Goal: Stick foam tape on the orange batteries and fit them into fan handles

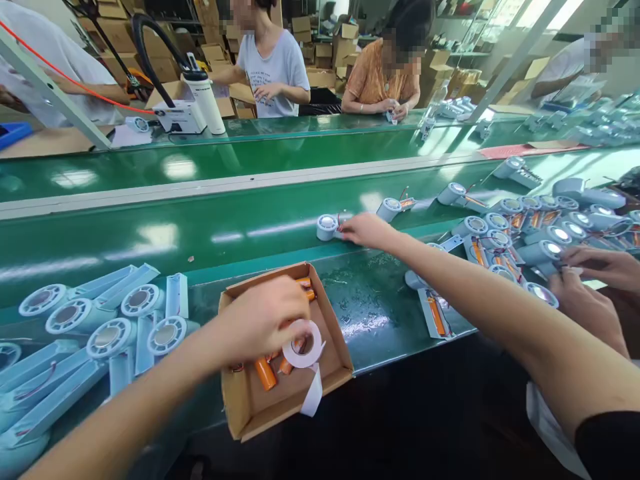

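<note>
My left hand curls almost closed around the white tape roll, its loose end dangling, right over the cardboard box of orange battery cells! Out ahead, my right hand is stretched over the green conveyor, fingertips pinching the pale-blue fan, its round head just left of them.

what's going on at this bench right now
The person's left hand holds a roll of white tape over a cardboard box with orange cylinders in it. The right hand is stretched out to a light-blue round-headed part on the green belt. Similar parts lie piled at the left.
</note>
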The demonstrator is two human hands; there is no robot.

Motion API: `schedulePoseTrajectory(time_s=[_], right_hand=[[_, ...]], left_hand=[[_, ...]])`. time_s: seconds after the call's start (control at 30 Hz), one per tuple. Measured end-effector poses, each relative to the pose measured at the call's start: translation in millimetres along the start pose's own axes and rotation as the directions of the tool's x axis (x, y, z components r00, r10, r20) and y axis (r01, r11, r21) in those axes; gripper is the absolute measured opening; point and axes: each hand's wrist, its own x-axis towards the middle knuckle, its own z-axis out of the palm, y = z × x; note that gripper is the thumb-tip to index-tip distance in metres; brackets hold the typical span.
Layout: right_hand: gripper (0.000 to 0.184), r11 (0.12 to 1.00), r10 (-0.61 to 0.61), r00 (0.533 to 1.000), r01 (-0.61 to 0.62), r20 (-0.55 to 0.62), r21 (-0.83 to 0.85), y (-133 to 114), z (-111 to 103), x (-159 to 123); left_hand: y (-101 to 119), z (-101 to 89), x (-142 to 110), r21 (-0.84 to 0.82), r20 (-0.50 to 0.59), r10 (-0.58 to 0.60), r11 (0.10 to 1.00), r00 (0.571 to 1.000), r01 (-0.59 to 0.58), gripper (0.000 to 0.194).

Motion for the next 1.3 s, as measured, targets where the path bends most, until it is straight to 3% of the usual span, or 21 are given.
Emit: schedulePoseTrajectory(time_s=[0.07,0.13,0.23,0.3,0.33,0.4,0.47,0.53,0.6,0.63,0.67,0.7,0.8,0.83,0.9,0.97,1.0,1.1,1.17,1.23,1.3], right_hand=[[0.034,0.997,0.082,0.994,-0.082,-0.077,0.004,1.8,-4.8,0.2],[0.038,0.991,0.135,0.973,-0.132,-0.190,0.029,-10.9,-14.5,-4.9],[0.036,0.958,0.098,0.959,-0.019,-0.267,0.285,-53.7,-32.7,-36.9],[0.042,0.789,-0.087,0.988,0.147,-0.128,0.596,-89.8,-40.2,-76.3],[0.048,0.641,-0.256,0.966,0.201,-0.040,0.740,-107.5,-41.3,-99.2],[0.049,0.350,-0.538,0.841,0.163,0.055,0.922,-138.9,-38.5,-145.2],[0.047,0.203,-0.685,0.725,0.096,0.071,0.975,-162.3,-31.3,-183.0],[0.040,0.181,-0.784,0.620,0.224,0.003,0.958,-176.3,-22.9,-204.8],[0.022,0.168,-0.870,0.482,0.492,-0.107,0.854,-182.0,-14.8,-207.0],[0.010,0.179,-0.886,0.441,0.609,-0.142,0.772,-182.4,-10.7,-201.0],[0.002,0.234,-0.880,0.450,0.693,-0.155,0.682,-181.9,-6.3,-191.2],[0.010,0.335,-0.851,0.503,0.740,-0.149,0.583,-180.7,-1.7,-178.8],[0.019,0.710,-0.671,0.737,0.671,-0.085,0.213,-177.2,12.4,-138.9],[0.017,0.760,-0.638,0.767,0.641,-0.064,0.103,-176.7,16.0,-128.6],[0.014,0.758,-0.652,0.757,0.653,-0.040,0.013,-176.3,19.0,-116.5],[0.013,0.718,-0.680,0.727,0.686,-0.090,0.114,-174.9,15.0,-115.4],[0.015,0.706,-0.657,0.740,0.671,-0.144,0.227,-173.1,10.7,-118.0],[0.026,0.601,-0.434,0.867,0.480,-0.243,0.639,-162.4,-5.0,-133.0],[0.032,0.509,-0.277,0.924,0.375,-0.264,0.775,-152.8,-12.5,-145.4],[0.033,0.524,-0.189,0.917,0.398,-0.352,0.753,-143.6,-15.7,-157.7],[0.030,0.617,-0.172,0.871,0.459,-0.460,0.639,-135.9,-15.6,-169.2]], left_hand=[[19.9,14.7,-39.4,0.105,0.028,0.007,0.994,1.000,-0.010,0.016],[32.5,28.2,-61.7,0.265,-0.013,-0.018,0.964,1.000,0.021,0.024],[46.9,33.5,-73.8,0.375,-0.190,-0.004,0.924,0.982,0.076,0.022],[58.7,27.0,-79.5,0.364,-0.358,-0.007,0.920,0.934,0.146,0.021],[65.2,22.8,-83.7,0.354,-0.426,-0.005,0.919,0.905,0.172,0.022],[76.5,15.6,-95.9,0.339,-0.495,0.008,0.922,0.869,0.185,0.022],[83.0,11.5,-113.2,0.320,-0.511,0.000,0.928,0.860,0.191,0.021],[84.3,10.3,-134.6,0.284,-0.516,-0.078,0.924,0.853,0.256,0.018],[83.0,11.2,-156.9,0.262,-0.550,-0.169,0.895,0.818,0.361,0.018],[82.4,12.5,-166.9,0.260,-0.574,-0.198,0.876,0.795,0.406,0.019],[82.3,14.4,-175.1,0.260,-0.597,-0.213,0.861,0.774,0.438,0.021],[82.6,17.1,-181.2,0.259,-0.616,-0.221,0.850,0.756,0.459,0.023],[85.5,27.9,-185.5,0.258,-0.616,-0.213,0.855,0.758,0.451,0.028],[86.7,31.5,-183.1,0.256,-0.605,-0.208,0.863,0.769,0.435,0.029],[88.8,37.0,-175.1,0.259,-0.583,-0.176,0.885,0.793,0.386,0.031],[91.0,39.0,-166.4,0.264,-0.565,-0.138,0.904,0.814,0.336,0.033],[92.2,38.6,-162.6,0.270,-0.555,-0.116,0.912,0.824,0.310,0.033],[95.9,34.3,-154.6,0.266,-0.529,-0.083,0.929,0.845,0.257,0.033],[98.0,31.8,-151.3,0.247,-0.522,-0.088,0.936,0.848,0.249,0.033],[99.6,31.3,-148.7,0.227,-0.511,-0.093,0.944,0.854,0.238,0.035],[100.9,32.8,-146.1,0.205,-0.499,-0.094,0.953,0.861,0.223,0.038]])
